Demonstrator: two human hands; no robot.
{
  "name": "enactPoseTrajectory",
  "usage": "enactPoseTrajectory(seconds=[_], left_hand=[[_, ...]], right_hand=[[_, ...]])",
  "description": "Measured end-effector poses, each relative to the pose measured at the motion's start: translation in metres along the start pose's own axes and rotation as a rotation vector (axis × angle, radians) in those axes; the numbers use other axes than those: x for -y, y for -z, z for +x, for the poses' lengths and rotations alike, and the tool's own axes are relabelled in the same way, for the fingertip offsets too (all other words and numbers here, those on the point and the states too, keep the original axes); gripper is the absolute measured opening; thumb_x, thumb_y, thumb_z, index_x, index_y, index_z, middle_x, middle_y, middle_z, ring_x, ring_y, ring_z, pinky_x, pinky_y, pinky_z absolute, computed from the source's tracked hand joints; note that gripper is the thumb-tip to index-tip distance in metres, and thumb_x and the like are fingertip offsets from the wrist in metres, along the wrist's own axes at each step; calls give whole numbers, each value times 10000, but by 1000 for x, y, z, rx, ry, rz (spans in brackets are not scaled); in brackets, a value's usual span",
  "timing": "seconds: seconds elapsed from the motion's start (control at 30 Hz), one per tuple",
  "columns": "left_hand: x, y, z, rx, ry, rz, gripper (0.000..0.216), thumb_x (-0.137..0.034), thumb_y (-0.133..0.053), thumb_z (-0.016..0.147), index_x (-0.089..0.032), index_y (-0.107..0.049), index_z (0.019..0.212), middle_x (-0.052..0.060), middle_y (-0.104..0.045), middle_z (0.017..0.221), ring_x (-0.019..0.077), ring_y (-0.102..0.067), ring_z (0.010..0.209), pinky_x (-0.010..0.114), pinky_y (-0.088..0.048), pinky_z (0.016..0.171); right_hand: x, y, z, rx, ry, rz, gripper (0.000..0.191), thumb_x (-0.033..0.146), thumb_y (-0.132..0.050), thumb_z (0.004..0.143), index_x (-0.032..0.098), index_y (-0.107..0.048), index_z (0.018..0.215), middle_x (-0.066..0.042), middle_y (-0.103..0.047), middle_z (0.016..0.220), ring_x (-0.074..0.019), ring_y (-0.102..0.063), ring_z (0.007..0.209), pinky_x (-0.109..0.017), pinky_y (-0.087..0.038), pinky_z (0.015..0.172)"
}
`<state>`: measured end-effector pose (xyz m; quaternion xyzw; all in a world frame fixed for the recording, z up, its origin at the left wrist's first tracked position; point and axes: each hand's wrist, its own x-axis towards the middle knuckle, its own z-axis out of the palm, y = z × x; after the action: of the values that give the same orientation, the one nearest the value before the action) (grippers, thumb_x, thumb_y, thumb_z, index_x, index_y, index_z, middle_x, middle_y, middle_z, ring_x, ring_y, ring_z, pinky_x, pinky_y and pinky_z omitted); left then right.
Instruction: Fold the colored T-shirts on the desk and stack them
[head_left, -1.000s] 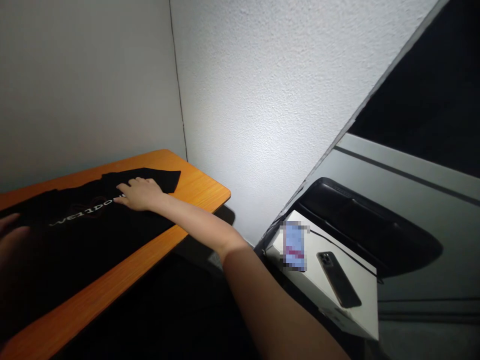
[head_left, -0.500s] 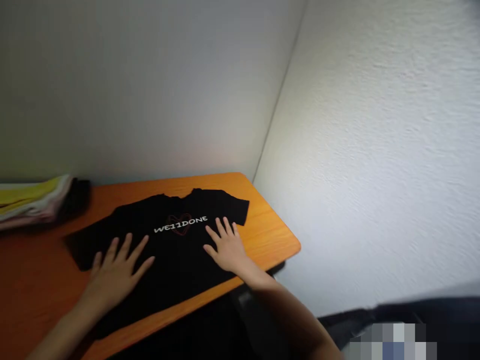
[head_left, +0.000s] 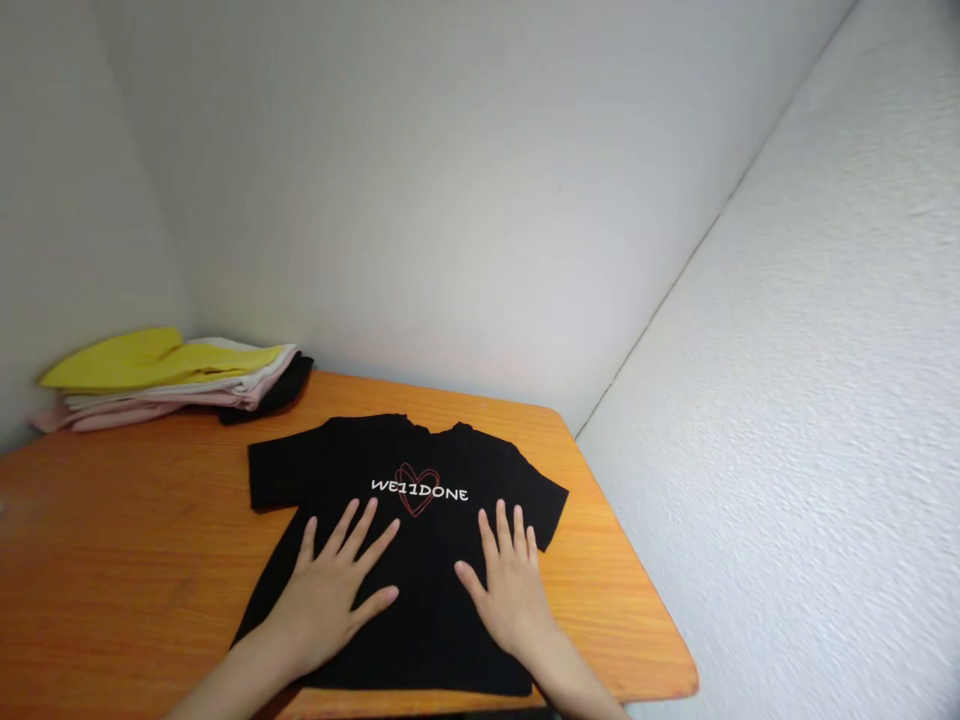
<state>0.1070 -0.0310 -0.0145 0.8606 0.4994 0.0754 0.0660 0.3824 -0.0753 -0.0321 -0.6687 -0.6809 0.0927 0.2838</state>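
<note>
A black T-shirt [head_left: 420, 600] lies spread out, front side up, with its collar toward the wall and its hem near the table's front edge. White lettering reading "WE11DONE" crosses a red heart outline on its chest. My left hand [head_left: 334, 580] rests flat on the left part of the shirt, fingers spread. On the right part, below the lettering, my right hand [head_left: 511, 585] lies palm down with its fingers apart. Neither hand grips the cloth.
The shirt lies on an orange wooden table [head_left: 150, 560] with a rounded right corner. At the back left sits a pile of folded clothes [head_left: 172, 375] in yellow, white, pink and black. Pale walls [head_left: 465, 200] border the table behind and on the right.
The view has turned and levelled, so the whole clothes pile now shows at the left. Both hands stay spread on the shirt, lying a little lower below the lettering.
</note>
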Motion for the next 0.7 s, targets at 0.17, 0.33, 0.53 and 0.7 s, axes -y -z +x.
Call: enactPoseTrajectory(seconds=[0.17, 0.33, 0.53, 0.7], left_hand=[[-29, 5, -10, -68, -189, -20, 656, -597, -469, 904, -376, -290, 1496, 62, -244, 1584, 368, -175, 1466, 664, -140, 1139], [-118, -43, -12, -224, -639, 35, 523, -350, -522, 943, -259, -424, 1449, 91, -501, 1451, 237, -504, 1294, 379, -431, 1041], [-161, -109, 3, -443, -506, 61, 103, -234, -572, 905, -237, -667, 866, 40, -679, 776, 167, -619, 730, 278, -498, 679], [-165, -96, 7, -212, -421, -127, 167, -241, -619, 862, -212, -545, 715, 1, -593, 638, 130, -529, 521, 249, -407, 460]], right_hand=[[-38, 35, 35, -51, -67, -110, 690, 607, -440, 917, 169, -454, 1449, -125, -388, 1506, -345, -272, 1424, -516, -194, 1159], [-84, 73, 100, -46, -174, -295, 521, 384, -380, 943, 61, -549, 1315, -205, -580, 1288, -304, -522, 1228, -393, -360, 1052], [-108, 65, 95, -9, -103, -321, 323, 368, -450, 860, 166, -643, 1021, -174, -644, 1084, -300, -608, 1045, -384, -441, 926], [-132, 66, 82, -77, 9, -63, 247, 483, -461, 814, 250, -505, 747, -90, -622, 812, -271, -604, 808, -383, -461, 778]])
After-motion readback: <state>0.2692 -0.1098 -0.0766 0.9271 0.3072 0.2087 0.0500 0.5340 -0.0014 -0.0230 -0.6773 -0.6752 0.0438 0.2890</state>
